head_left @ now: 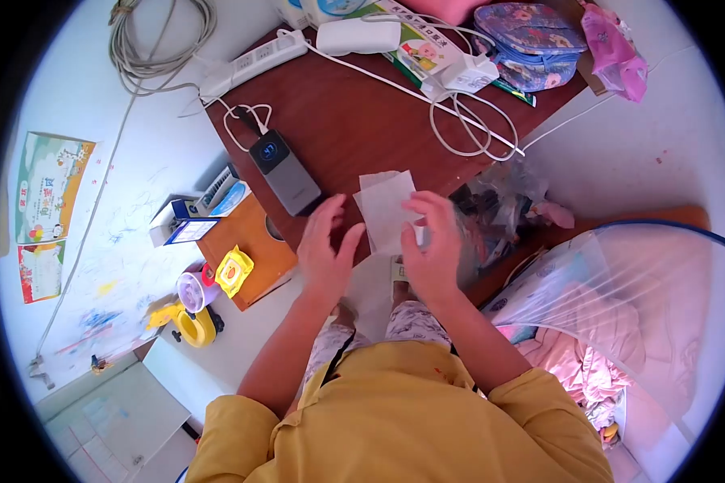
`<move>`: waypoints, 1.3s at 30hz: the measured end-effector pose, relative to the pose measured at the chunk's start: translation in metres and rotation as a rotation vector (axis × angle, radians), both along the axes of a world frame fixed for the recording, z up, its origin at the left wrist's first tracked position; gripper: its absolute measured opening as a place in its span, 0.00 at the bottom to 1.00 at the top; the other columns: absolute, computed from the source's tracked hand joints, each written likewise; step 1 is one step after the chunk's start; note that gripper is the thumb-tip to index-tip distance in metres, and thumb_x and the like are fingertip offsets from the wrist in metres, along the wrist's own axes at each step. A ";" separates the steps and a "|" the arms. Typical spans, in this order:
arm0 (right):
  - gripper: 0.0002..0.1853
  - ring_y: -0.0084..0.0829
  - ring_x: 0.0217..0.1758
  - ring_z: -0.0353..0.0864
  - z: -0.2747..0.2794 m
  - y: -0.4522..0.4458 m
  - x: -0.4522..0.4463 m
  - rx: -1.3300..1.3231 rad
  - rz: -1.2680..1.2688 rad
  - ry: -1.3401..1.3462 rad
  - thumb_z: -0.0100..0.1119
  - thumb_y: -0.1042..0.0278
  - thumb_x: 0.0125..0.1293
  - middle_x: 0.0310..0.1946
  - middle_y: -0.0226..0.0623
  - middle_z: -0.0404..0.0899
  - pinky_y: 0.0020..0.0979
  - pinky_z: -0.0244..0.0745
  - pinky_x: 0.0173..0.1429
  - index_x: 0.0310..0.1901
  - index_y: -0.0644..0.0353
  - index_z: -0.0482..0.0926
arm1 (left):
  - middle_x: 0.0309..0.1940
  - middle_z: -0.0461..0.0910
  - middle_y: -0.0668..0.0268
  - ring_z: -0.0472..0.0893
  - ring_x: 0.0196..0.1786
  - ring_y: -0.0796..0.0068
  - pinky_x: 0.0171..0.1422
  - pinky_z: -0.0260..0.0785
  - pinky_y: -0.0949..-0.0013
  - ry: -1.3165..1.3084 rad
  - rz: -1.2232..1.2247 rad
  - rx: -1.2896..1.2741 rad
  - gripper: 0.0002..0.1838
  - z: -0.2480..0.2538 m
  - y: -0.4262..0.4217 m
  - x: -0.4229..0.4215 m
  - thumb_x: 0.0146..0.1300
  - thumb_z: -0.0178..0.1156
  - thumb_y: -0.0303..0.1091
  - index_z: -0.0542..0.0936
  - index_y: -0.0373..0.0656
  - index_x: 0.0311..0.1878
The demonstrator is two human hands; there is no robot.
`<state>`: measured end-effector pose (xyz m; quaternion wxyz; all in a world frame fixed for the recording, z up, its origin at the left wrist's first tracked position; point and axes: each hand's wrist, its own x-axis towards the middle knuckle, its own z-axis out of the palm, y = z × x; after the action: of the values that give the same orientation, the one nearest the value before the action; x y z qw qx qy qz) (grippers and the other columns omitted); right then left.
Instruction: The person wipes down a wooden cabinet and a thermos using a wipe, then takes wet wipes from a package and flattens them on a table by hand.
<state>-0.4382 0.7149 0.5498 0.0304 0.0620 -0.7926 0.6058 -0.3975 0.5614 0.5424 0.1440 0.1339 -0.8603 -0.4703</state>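
Note:
A thin white sheet of paper or tissue (384, 203) lies at the front edge of the dark red table (342, 105), its lower part reaching past the edge. My right hand (432, 241) is over the sheet's right side, fingers curved and apart from the thumb. To the left of the sheet is my left hand (328, 245), its fingers curved and spread from the thumb, with nothing in it. A grey power bank (286, 175) with a lit display lies just beyond my left hand, a white cable plugged into its top.
A power strip (258, 63), a white case (358, 37), a white charger (469, 74) with a looped cable and a floral bag (528, 40) are along the table's back. Plastic bags (495, 213) hang at the right. A yellow packet (234, 272) lies on a lower orange surface.

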 end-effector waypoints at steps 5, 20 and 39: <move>0.24 0.46 0.57 0.72 -0.027 0.004 -0.005 0.316 0.289 0.445 0.54 0.83 0.53 0.60 0.44 0.68 0.42 0.69 0.59 0.55 0.62 0.72 | 0.57 0.74 0.53 0.74 0.59 0.53 0.64 0.66 0.58 0.064 -0.141 -0.211 0.20 0.008 -0.001 0.044 0.62 0.59 0.30 0.75 0.38 0.57; 0.33 0.53 0.76 0.49 -0.052 -0.033 -0.008 0.874 0.343 0.464 0.47 0.61 0.67 0.73 0.54 0.51 0.50 0.49 0.75 0.70 0.68 0.55 | 0.71 0.54 0.47 0.54 0.74 0.47 0.75 0.51 0.54 0.006 -0.565 -0.175 0.41 0.011 -0.014 0.029 0.62 0.58 0.49 0.57 0.30 0.70; 0.35 0.46 0.78 0.45 -0.037 -0.055 0.012 1.180 0.355 0.398 0.44 0.55 0.70 0.74 0.49 0.47 0.43 0.45 0.77 0.72 0.68 0.50 | 0.67 0.63 0.50 0.58 0.72 0.53 0.76 0.48 0.52 0.137 -0.689 -0.246 0.43 -0.005 0.004 0.003 0.56 0.60 0.56 0.65 0.29 0.64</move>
<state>-0.4262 0.6596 0.5129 0.0370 0.3095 -0.9493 0.0412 -0.3943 0.5649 0.5377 0.0495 -0.2137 -0.8933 -0.3923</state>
